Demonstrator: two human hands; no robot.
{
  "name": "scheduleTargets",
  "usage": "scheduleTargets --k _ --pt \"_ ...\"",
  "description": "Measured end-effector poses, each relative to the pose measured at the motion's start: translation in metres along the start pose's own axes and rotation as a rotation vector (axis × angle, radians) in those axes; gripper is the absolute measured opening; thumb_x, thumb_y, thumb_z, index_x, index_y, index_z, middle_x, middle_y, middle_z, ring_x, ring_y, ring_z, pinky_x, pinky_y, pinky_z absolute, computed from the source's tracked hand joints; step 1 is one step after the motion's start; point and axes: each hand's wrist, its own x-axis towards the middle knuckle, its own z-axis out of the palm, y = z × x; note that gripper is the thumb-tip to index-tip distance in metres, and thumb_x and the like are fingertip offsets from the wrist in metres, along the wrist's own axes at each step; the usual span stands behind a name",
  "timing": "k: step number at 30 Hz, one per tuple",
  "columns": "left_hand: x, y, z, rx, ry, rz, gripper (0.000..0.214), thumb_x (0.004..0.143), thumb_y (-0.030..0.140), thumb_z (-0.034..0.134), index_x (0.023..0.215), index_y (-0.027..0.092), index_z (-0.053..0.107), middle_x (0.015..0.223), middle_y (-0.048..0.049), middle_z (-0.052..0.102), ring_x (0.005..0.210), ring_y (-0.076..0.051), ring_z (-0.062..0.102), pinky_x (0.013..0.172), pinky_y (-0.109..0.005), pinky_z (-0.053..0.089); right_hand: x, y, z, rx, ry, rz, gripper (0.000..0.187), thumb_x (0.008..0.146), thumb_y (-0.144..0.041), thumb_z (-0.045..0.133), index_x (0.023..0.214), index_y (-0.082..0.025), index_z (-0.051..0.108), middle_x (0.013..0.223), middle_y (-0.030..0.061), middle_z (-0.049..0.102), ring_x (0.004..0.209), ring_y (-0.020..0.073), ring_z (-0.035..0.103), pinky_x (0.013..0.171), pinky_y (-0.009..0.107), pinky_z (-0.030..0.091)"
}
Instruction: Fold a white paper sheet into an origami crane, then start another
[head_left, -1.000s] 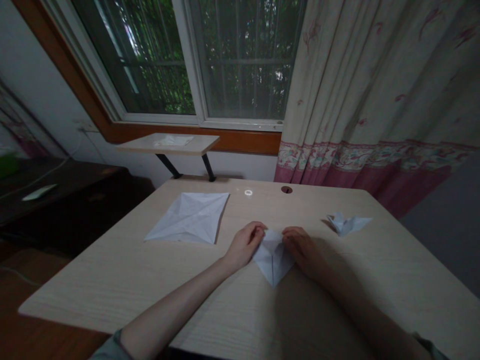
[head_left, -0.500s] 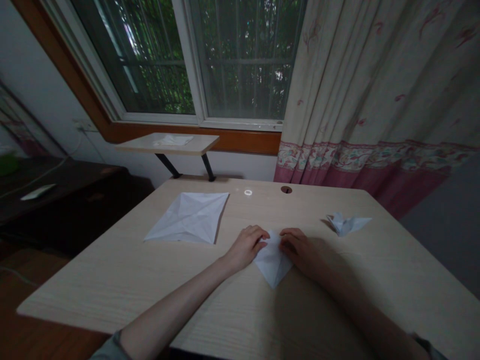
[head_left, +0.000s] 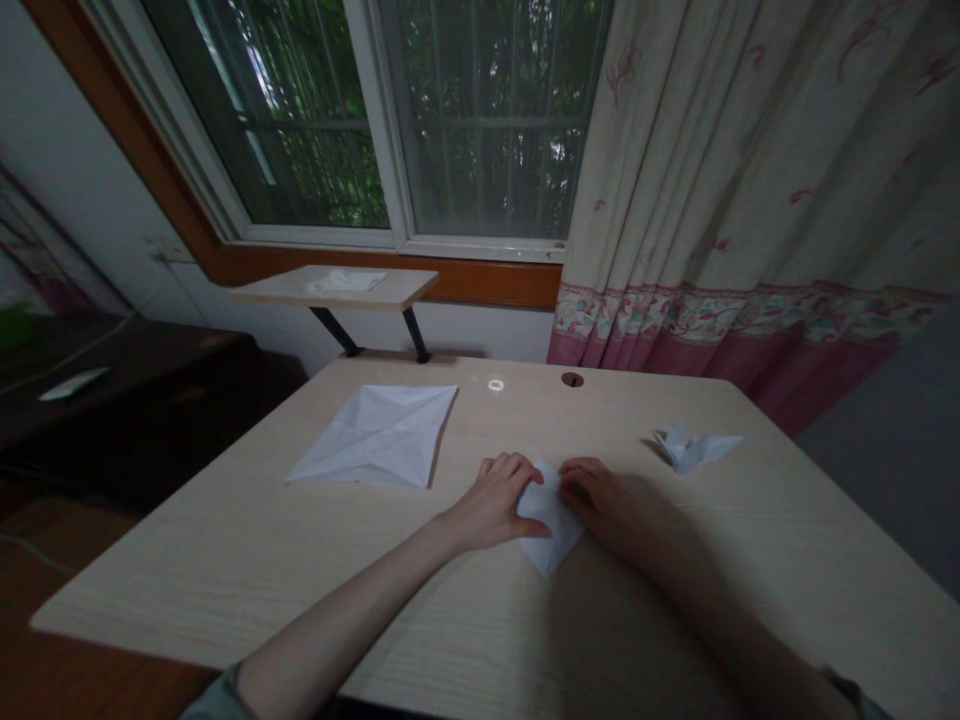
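Here, folded paper point(head_left: 550, 525): lies on the wooden desk point(head_left: 225, 540), near its front edge, point toward the body, apparently pressed to keep it steady
Left hand point(head_left: 495, 505): curled over the upper-left edge; pinching or mere pressing cannot be told
Right hand point(head_left: 604, 500): laid against the right edge, apart from the left, with the paper between
Creased white sheet point(head_left: 371, 436): spread flat on the desk's left
Folded paper figure point(head_left: 694, 448): set on the desk's right
Narrow shelf point(head_left: 334, 287): stands beyond the desk

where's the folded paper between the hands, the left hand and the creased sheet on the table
folded paper between the hands point(head_left: 556, 540), head view, on its lower middle
left hand point(head_left: 493, 505), head view, on the back of the hand
creased white paper sheet point(head_left: 371, 437), head view, on the middle of the sheet
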Motion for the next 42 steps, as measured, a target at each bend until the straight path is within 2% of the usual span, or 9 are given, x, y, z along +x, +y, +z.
scheduleTargets --k 9,16,18,20,23,25,30,37,42 --pt "0.000 0.006 0.005 0.023 -0.010 0.015 0.081 0.058 0.062 0.088 0.117 0.020 0.052 0.120 -0.0094 0.057 0.113 -0.033 0.051 0.098 -0.046 0.033 0.000 -0.002 0.000 -0.023 0.004 0.019 0.010 0.091 -0.017 0.058 0.094 -0.024 0.065 0.110 0.0081 0.069 0.106 0.0237 0.066 0.096 0.044 0.055" --pt "-0.002 0.008 0.006 0.054 0.006 0.018 0.076 0.054 0.065 0.089 0.104 0.019 0.052 0.109 -0.0072 0.057 0.104 -0.031 0.051 0.092 -0.042 0.034 0.002 -0.010 -0.008 -0.002 -0.035 0.019 0.013 0.093 -0.017 0.055 0.093 -0.026 0.065 0.109 0.0072 0.069 0.106 0.0234 0.067 0.096 0.043 0.055" --pt "-0.002 0.008 0.006 0.051 0.009 0.015 0.073 0.058 0.065 0.088 0.102 0.019 0.052 0.109 -0.0070 0.057 0.105 -0.030 0.051 0.093 -0.042 0.034 0.002 -0.011 -0.008 -0.010 -0.030 0.020 0.013 0.093 -0.016 0.055 0.093 -0.026 0.064 0.108 0.0070 0.069 0.104 0.0235 0.066 0.095 0.043 0.056" --pt "-0.002 0.007 0.005 0.041 0.015 0.006 0.061 0.071 0.062 0.083 0.102 0.019 0.054 0.110 -0.0066 0.059 0.107 -0.030 0.052 0.093 -0.041 0.034 0.002 -0.011 -0.007 -0.020 -0.021 0.015 0.012 0.093 -0.015 0.056 0.092 -0.025 0.063 0.106 0.0072 0.069 0.103 0.0234 0.066 0.093 0.042 0.056" --pt "-0.002 0.002 0.003 0.013 0.046 -0.003 0.032 0.093 0.047 0.068 0.106 0.021 0.058 0.112 -0.0058 0.061 0.110 -0.027 0.053 0.094 -0.040 0.036 0.002 -0.011 -0.006 -0.022 -0.022 -0.004 0.011 0.093 -0.015 0.056 0.092 -0.024 0.063 0.105 0.0070 0.069 0.102 0.0227 0.066 0.094 0.040 0.056" --pt "-0.001 -0.002 0.003 -0.005 0.074 -0.002 0.016 0.100 0.036 0.060 0.109 0.022 0.060 0.113 -0.0057 0.062 0.111 -0.025 0.055 0.095 -0.040 0.037 0.002 -0.011 -0.006 -0.024 -0.018 -0.019 0.012 0.094 -0.015 0.056 0.093 -0.024 0.062 0.105 0.0069 0.069 0.103 0.0225 0.066 0.095 0.040 0.055" --pt "0.001 -0.012 0.004 -0.059 0.108 0.023 0.013 0.102 0.021 0.053 0.109 0.021 0.065 0.112 -0.0066 0.066 0.110 -0.023 0.059 0.096 -0.039 0.042 0.001 -0.012 -0.002 -0.063 0.013 -0.028 0.012 0.094 -0.014 0.053 0.093 -0.023 0.061 0.106 0.0088 0.068 0.103 0.0232 0.066 0.094 0.042 0.056" --pt "0.005 -0.025 0.001 -0.215 0.146 0.129 0.018 0.101 0.026 0.055 0.099 0.020 0.072 0.100 -0.0069 0.071 0.097 -0.020 0.065 0.091 -0.033 0.050 0.000 -0.012 0.001 -0.161 -0.003 -0.041 0.017 0.091 -0.013 0.051 0.097 -0.026 0.060 0.107 0.0083 0.069 0.103 0.0264 0.067 0.092 0.047 0.056" --pt "0.007 -0.026 -0.003 -0.307 0.147 0.115 0.022 0.100 0.031 0.058 0.092 0.020 0.075 0.093 -0.0067 0.072 0.090 -0.019 0.067 0.085 -0.031 0.053 -0.002 -0.015 0.000 -0.209 0.000 0.010 0.014 0.089 -0.014 0.055 0.095 -0.027 0.058 0.107 0.0085 0.068 0.100 0.0280 0.067 0.089 0.048 0.057"
